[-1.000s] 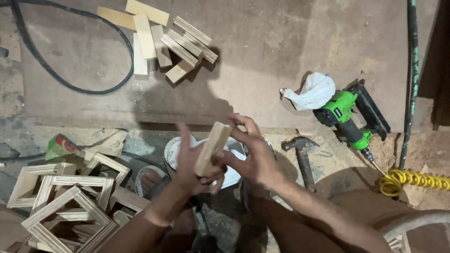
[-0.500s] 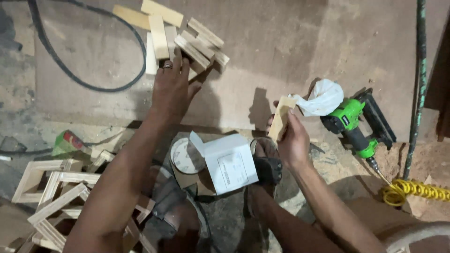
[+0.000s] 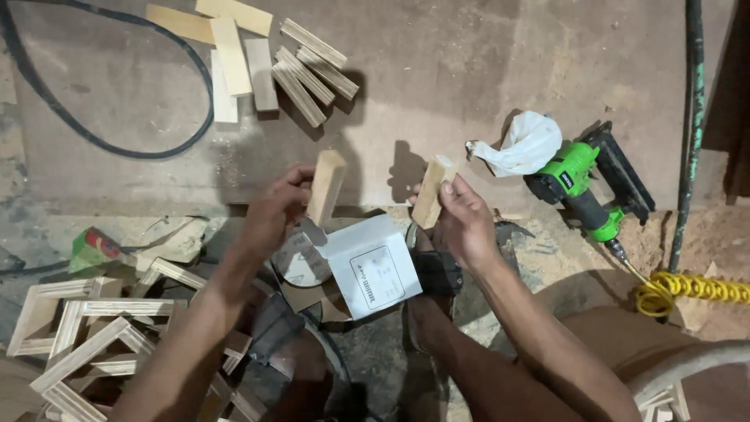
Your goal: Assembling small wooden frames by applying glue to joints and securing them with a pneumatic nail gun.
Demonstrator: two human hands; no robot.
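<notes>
My left hand [image 3: 273,215] grips a short pale wooden strip [image 3: 326,186], held nearly upright over the floor. My right hand [image 3: 462,219] holds a second short wooden strip [image 3: 432,191], tilted, a little to the right of the first. The two strips are apart. Below and between my hands lies a small white cardboard box [image 3: 367,266] with an open flap. A pile of similar cut wooden strips [image 3: 266,62] lies on the brown board at the top left.
A green nail gun [image 3: 582,187] with a white rag [image 3: 525,144] lies to the right, its yellow coiled hose [image 3: 687,287] beyond. Several wooden frames [image 3: 86,336] are stacked at bottom left. A black cable [image 3: 101,141] loops at top left. A hammer head [image 3: 437,270] lies under my right wrist.
My left hand reached up to the strip pile and came back holding a second wooden strip. My right hand kept its strip and moved slightly left.
</notes>
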